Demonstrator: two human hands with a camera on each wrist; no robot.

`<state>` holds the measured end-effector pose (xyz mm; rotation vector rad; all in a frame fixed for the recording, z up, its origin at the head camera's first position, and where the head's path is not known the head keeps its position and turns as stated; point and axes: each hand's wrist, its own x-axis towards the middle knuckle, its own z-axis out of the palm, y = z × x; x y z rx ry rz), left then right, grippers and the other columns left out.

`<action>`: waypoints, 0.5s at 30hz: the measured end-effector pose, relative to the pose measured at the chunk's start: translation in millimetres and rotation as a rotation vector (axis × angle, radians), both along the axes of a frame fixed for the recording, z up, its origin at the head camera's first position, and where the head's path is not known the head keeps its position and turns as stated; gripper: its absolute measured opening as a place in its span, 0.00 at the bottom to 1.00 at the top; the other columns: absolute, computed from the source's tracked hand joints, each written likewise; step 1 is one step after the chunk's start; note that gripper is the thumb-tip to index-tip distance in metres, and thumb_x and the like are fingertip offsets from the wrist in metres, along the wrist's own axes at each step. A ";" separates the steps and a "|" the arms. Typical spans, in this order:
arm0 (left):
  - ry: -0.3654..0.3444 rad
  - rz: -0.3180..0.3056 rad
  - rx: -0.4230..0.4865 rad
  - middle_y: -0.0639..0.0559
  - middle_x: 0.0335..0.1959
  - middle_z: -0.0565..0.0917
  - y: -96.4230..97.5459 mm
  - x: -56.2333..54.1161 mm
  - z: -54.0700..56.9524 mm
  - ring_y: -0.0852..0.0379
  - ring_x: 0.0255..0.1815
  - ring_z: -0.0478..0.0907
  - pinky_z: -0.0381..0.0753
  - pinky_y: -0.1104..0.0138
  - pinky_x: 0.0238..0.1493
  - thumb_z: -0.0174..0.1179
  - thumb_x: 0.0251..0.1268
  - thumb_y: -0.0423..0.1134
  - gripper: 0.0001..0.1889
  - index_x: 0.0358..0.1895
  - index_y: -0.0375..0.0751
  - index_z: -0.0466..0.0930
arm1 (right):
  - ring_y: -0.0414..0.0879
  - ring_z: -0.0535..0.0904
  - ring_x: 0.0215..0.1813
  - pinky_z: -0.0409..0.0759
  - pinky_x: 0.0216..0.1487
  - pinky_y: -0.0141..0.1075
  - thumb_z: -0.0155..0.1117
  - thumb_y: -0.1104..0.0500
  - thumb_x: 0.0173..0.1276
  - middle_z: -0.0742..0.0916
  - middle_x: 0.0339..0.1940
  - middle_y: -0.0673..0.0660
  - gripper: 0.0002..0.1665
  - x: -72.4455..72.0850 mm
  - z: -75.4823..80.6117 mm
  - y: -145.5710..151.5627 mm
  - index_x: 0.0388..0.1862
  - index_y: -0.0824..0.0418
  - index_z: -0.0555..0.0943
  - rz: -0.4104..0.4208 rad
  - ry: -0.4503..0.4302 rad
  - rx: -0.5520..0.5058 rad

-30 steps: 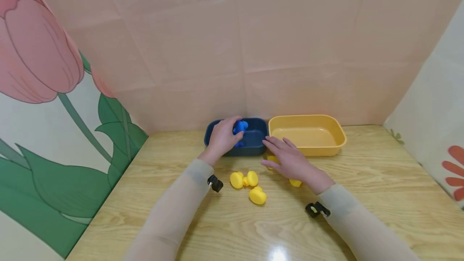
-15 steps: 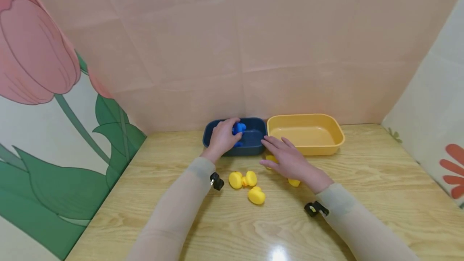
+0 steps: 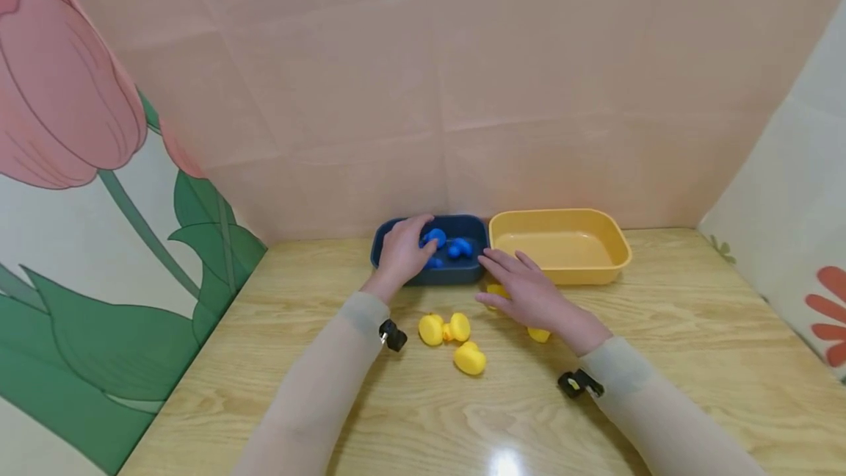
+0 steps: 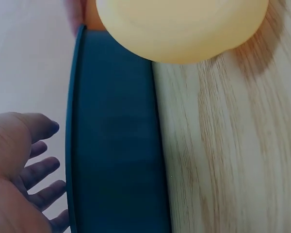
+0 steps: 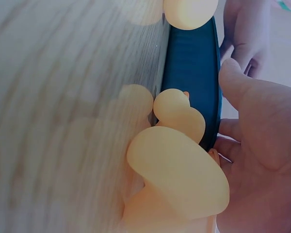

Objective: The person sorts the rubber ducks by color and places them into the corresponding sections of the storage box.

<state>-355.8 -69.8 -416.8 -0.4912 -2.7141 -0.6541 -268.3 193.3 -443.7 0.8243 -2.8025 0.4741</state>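
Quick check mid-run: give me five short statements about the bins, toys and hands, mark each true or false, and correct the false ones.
1. Blue toys lie inside the dark blue bin. True.
2. The yellow bin stands to the left of the dark blue bin, as the head view shows it. False: the yellow bin stands to its right.
3. The left hand reaches over the dark blue bin. True.
4. The right hand grips a blue toy. False: the right hand's fingers are extended, and the blue toys in view are in the dark blue bin.
5. Yellow toys lie on the wooden table. True.
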 end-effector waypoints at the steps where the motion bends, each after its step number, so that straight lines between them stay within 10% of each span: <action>1: 0.003 0.001 0.011 0.51 0.75 0.82 0.0 1.6 0.2 0.43 0.75 0.76 0.71 0.43 0.77 0.70 0.80 0.47 0.28 0.78 0.48 0.78 | 0.65 0.64 0.86 0.50 0.86 0.65 0.69 0.42 0.82 0.70 0.86 0.68 0.45 0.5 0.1 1.2 0.85 0.67 0.69 0.001 0.003 0.000; 15: 0.013 -0.030 0.109 0.49 0.74 0.82 18.0 18.5 5.7 0.42 0.76 0.76 0.72 0.44 0.77 0.67 0.83 0.47 0.27 0.79 0.49 0.77 | 0.64 0.64 0.86 0.48 0.87 0.64 0.71 0.42 0.81 0.69 0.87 0.66 0.46 4.0 -4.0 26.8 0.86 0.66 0.69 -0.019 -0.032 -0.014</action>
